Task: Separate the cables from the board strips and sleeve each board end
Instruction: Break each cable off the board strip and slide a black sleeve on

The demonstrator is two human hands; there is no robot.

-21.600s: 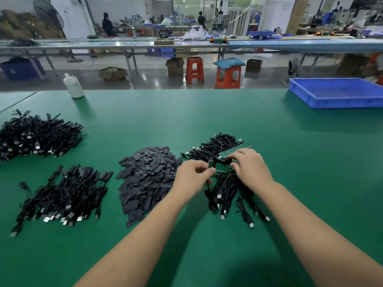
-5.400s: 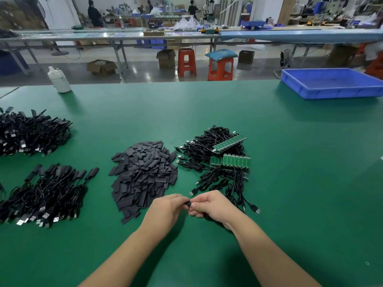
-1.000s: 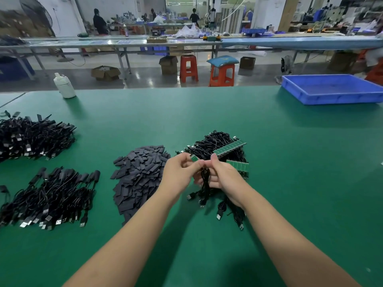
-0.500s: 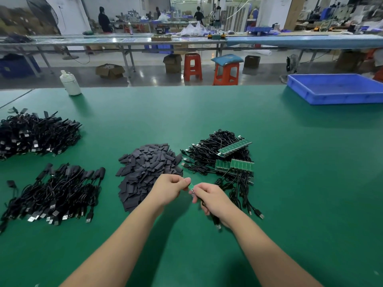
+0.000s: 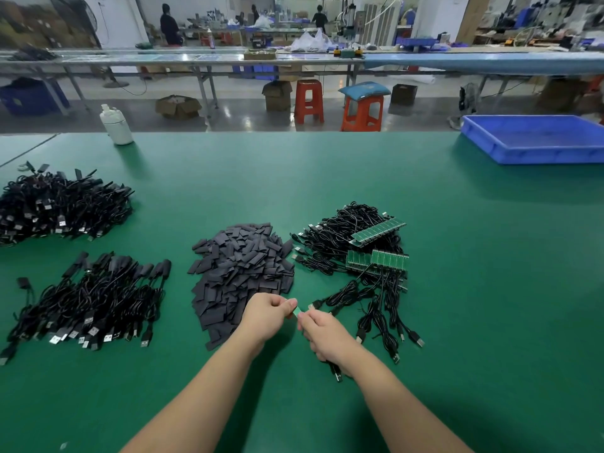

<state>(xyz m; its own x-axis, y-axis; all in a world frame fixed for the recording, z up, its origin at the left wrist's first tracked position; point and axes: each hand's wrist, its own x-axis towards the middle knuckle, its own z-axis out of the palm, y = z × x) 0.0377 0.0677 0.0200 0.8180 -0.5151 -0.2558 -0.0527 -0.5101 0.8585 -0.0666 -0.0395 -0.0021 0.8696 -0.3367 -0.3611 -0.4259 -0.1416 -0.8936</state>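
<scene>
The small green board end (image 5: 298, 310) was held just above the tabletop (image 5: 457, 289), its long axis running between the two hands, the left hand (image 5: 266, 313) pinching one end and the right hand (image 5: 322, 331) gripping its cable (image 5: 336, 374), with the sleeve pile (image 5: 242, 273) nearer the left hand.

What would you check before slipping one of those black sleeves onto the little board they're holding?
1. Small green board held between both hands: ok, left hand and right hand pinch it at either end.
2. Cable still attached to it: cannot tell, the right hand hides the join; a plug sticks out below that hand.
3. Sleeve pile within reach: ok, just beyond the left hand.
4. A hand free to pick a sleeve: not ok, both are busy.
5. More board strips waiting: ok, on the cable heap.
</scene>
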